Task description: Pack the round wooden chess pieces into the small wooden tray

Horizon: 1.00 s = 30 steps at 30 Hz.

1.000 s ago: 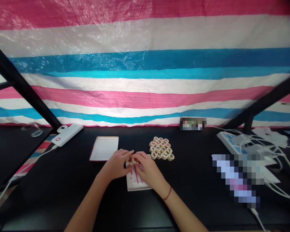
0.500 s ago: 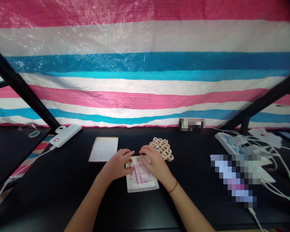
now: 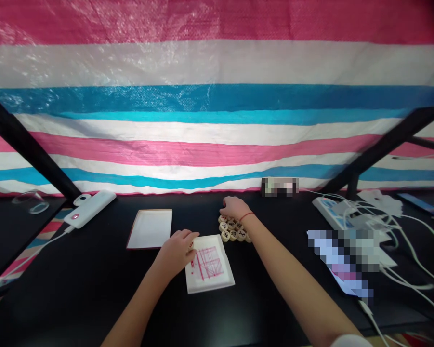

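A shallow white box (image 3: 228, 267) stands on the black table, with a grid of pink lines drawn on its inner face. My left hand (image 3: 177, 248) is at its far left corner, thumb and fingers closed around a round Chinese chess piece (image 3: 191, 245). Farther off to the right, several more Chinese chess pieces (image 3: 233, 234) with carved characters are packed close together. Over their far side reaches my right hand (image 3: 235, 208), fingers curled downward. The hand covers the back pieces, and whatever its fingertips hold is hidden.
A second shallow box part (image 3: 150, 229), white inside, lies to the left. Behind it is a white power bank (image 3: 92, 209) with a cable. A power strip (image 3: 332, 213) and tangled white cables occupy the right. A striped sheet (image 3: 202, 154) hangs behind the table.
My right hand has left the white box and moved away to the far side of the chess pieces. My left hand has closed around the piece at the box corner.
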{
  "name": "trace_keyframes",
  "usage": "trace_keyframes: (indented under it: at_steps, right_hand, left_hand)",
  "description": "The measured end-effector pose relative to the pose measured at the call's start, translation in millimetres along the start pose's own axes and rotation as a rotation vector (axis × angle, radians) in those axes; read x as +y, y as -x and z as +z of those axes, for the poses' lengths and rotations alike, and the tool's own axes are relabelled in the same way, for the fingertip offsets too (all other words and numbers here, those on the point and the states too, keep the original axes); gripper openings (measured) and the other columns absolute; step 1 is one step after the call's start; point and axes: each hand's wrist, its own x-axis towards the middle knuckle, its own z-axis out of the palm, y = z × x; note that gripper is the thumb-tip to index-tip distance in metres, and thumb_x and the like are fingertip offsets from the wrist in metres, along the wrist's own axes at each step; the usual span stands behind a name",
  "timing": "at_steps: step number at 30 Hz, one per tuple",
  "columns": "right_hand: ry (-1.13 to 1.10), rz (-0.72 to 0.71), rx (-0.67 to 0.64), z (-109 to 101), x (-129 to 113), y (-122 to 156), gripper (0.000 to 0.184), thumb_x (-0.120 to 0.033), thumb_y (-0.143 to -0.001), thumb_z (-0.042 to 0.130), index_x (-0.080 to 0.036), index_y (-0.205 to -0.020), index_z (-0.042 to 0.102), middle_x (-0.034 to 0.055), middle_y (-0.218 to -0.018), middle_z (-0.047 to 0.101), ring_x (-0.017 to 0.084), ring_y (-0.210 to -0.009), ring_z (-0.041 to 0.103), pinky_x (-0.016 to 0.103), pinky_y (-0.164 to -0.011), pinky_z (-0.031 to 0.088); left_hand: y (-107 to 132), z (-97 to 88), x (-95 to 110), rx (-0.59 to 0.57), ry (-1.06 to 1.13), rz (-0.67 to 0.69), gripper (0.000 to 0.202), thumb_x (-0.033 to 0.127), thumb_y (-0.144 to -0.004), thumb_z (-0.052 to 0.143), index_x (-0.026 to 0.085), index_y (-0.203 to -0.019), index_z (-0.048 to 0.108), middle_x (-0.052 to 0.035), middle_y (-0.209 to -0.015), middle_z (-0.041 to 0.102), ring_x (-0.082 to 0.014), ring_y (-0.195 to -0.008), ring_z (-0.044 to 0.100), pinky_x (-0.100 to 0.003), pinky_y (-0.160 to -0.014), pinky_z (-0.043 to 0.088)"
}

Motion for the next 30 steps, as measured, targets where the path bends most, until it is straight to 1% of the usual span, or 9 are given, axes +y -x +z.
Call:
trace_keyframes:
  at_steps: [4,7,10,13,15,18,23,27,30]
  right_hand:
    - [-0.020,-0.016,-0.038,-5,0,-7,0.014,-0.016,-0.067,0.071,-0.015,-0.080,0.069,0.0154,-0.092,0.071,0.030,-0.090,0.067,0.034,-0.073,0.049]
    - [-0.068,-0.054,-0.014,-13,0,-6,0.014,-0.011,-0.066,0.072,-0.014,-0.079,0.068,0.0159,-0.092,0.071,0.030,-0.090,0.067,0.035,-0.073,0.050]
    - [-0.159,-0.122,0.032,-20,-3,8,0.017,-0.018,-0.076,0.067,-0.015,-0.093,0.067,0.0117,-0.094,0.071,0.024,-0.087,0.067,0.030,-0.072,0.050]
    - [-0.329,-0.249,0.010,-19,-10,42,0.023,-0.030,-0.088,0.055,-0.021,-0.108,0.062,0.0019,-0.088,0.070,0.013,-0.067,0.066,0.022,-0.061,0.050]
    - [-0.596,-0.421,0.023,-10,-17,69,0.022,-0.027,-0.084,0.058,-0.020,-0.105,0.062,0.0005,-0.083,0.068,0.013,-0.065,0.064,0.023,-0.061,0.050]
    - [-0.718,-0.554,0.100,14,-26,102,0.023,-0.017,-0.079,0.060,-0.020,-0.102,0.063,0.0024,-0.091,0.067,0.015,-0.079,0.064,0.025,-0.069,0.051]
    - [-0.659,-0.562,0.212,49,-35,119,0.014,-0.007,-0.077,0.059,-0.019,-0.085,0.063,0.0027,-0.089,0.060,0.015,-0.079,0.060,0.027,-0.073,0.050]
    - [-0.607,-0.604,0.267,60,-40,121,0.021,-0.004,-0.080,0.056,-0.020,-0.092,0.063,0.0047,-0.097,0.057,0.015,-0.083,0.061,0.028,-0.075,0.051]
    - [-0.529,-0.610,0.274,63,-44,123,0.021,-0.004,-0.081,0.055,-0.020,-0.094,0.062,0.0053,-0.099,0.059,0.016,-0.082,0.061,0.029,-0.075,0.052]
  left_hand:
    - [-2,0.3,0,-0.007,0.003,0.001,0.042,0.006,-0.081,0.053,0.020,-0.119,0.061,-0.0078,-0.112,0.065,-0.0234,-0.103,0.061,-0.038,-0.092,0.050]
    - [-4,-0.5,-1,-0.019,-0.002,0.011,0.041,0.006,-0.081,0.053,0.021,-0.118,0.062,-0.0075,-0.111,0.066,-0.0233,-0.102,0.061,-0.038,-0.091,0.051]
    - [-6,-2.5,-2,-0.053,-0.006,0.016,0.040,0.007,-0.081,0.053,0.020,-0.118,0.062,-0.0081,-0.109,0.066,-0.0235,-0.100,0.061,-0.038,-0.090,0.051]
    - [-7,-4.3,-1,-0.070,-0.013,0.019,0.041,0.006,-0.080,0.053,0.021,-0.117,0.061,-0.0078,-0.107,0.066,-0.0229,-0.099,0.061,-0.036,-0.089,0.050]
    - [-8,-6.0,0,-0.075,-0.017,0.023,0.041,0.007,-0.079,0.054,0.021,-0.117,0.061,-0.0075,-0.107,0.065,-0.0229,-0.100,0.061,-0.036,-0.089,0.050]
    - [-8,-11.0,2,-0.067,0.005,0.014,0.041,0.011,-0.079,0.057,0.021,-0.118,0.058,-0.0078,-0.109,0.064,-0.0232,-0.100,0.061,-0.036,-0.087,0.050]
    - [-6,-18.3,7,-0.057,0.050,-0.014,0.018,0.012,-0.081,0.056,0.020,-0.097,0.059,-0.0047,-0.098,0.062,-0.0192,-0.088,0.062,-0.030,-0.079,0.050]
    - [-4,-14.4,7,-0.047,0.003,0.002,0.013,0.010,-0.079,0.057,0.020,-0.088,0.058,-0.0041,-0.094,0.061,-0.0197,-0.089,0.060,-0.031,-0.080,0.049]
    - [-4,-9.6,5,-0.033,0.004,-0.001,0.016,0.008,-0.080,0.053,0.021,-0.089,0.057,-0.0034,-0.093,0.060,-0.0192,-0.088,0.060,-0.031,-0.081,0.049]
